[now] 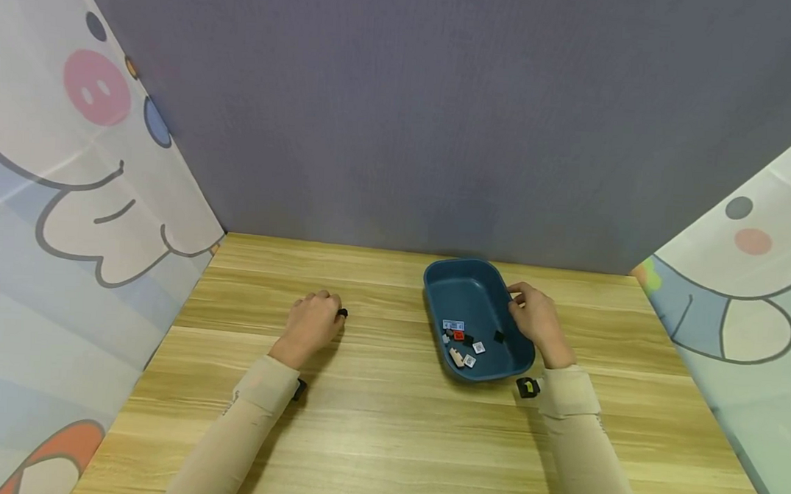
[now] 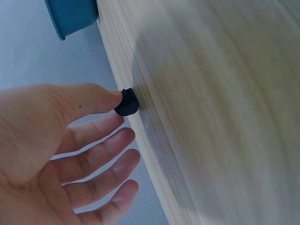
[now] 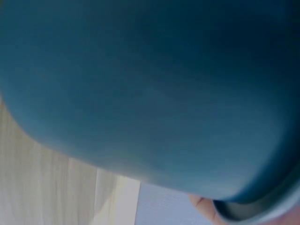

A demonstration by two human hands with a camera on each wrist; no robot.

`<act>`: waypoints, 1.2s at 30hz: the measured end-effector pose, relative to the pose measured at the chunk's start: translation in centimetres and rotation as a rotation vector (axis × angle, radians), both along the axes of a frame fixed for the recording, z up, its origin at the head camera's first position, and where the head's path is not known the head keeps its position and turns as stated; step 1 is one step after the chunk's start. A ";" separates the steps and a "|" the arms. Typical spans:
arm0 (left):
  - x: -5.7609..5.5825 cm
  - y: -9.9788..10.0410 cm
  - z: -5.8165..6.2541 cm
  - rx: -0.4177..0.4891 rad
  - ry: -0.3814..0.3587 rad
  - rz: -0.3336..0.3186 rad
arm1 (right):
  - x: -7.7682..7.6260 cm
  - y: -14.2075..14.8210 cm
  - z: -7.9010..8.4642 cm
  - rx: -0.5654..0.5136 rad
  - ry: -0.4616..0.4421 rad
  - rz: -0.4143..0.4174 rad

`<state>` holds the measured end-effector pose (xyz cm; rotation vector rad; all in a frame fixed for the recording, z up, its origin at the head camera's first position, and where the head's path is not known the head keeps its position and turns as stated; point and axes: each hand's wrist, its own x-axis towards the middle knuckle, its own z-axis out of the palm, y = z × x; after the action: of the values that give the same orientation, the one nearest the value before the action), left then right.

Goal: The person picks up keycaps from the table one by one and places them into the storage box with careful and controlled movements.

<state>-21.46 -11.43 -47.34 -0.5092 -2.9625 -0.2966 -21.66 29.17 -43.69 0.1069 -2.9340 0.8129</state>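
My left hand (image 1: 313, 321) is over the left part of the table, pinching a small black piece (image 2: 126, 102) between thumb and index finger. The piece has one rounded side and is close to the wooden surface; the other fingers are spread apart in the left wrist view. My right hand (image 1: 537, 319) grips the right rim of a blue plastic bin (image 1: 456, 283). In the bin's near half lie small loose pieces: a red one (image 1: 458, 336), a cream one (image 1: 456, 357), white square tiles (image 1: 479, 348) and dark ones. The bin's outer wall fills most of the right wrist view.
The wooden table (image 1: 387, 438) ends at a grey upright panel (image 1: 400, 129) at the back. Printed cartoon sheets (image 1: 46, 210) hang at both sides. Dark wrist-camera parts (image 1: 528, 388) show beside the sleeves.
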 end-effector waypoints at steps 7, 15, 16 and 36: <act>0.0 0.1 0.0 -0.006 -0.015 0.007 | 0.1 0.0 0.0 0.001 -0.003 -0.005; 0.1 0.2 0.1 0.004 -0.028 0.009 | -0.1 -0.1 -0.2 0.006 0.003 -0.009; 0.1 0.3 0.1 0.005 -0.026 0.008 | -0.1 -0.1 -0.2 0.005 0.005 -0.009; 0.8 3.9 2.5 0.227 0.058 -0.086 | -0.1 -0.1 -0.2 0.013 0.005 -0.025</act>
<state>-20.68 -7.51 -44.80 -0.6053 -2.8073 -0.6072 -21.76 29.11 -43.92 0.0737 -2.9303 0.7889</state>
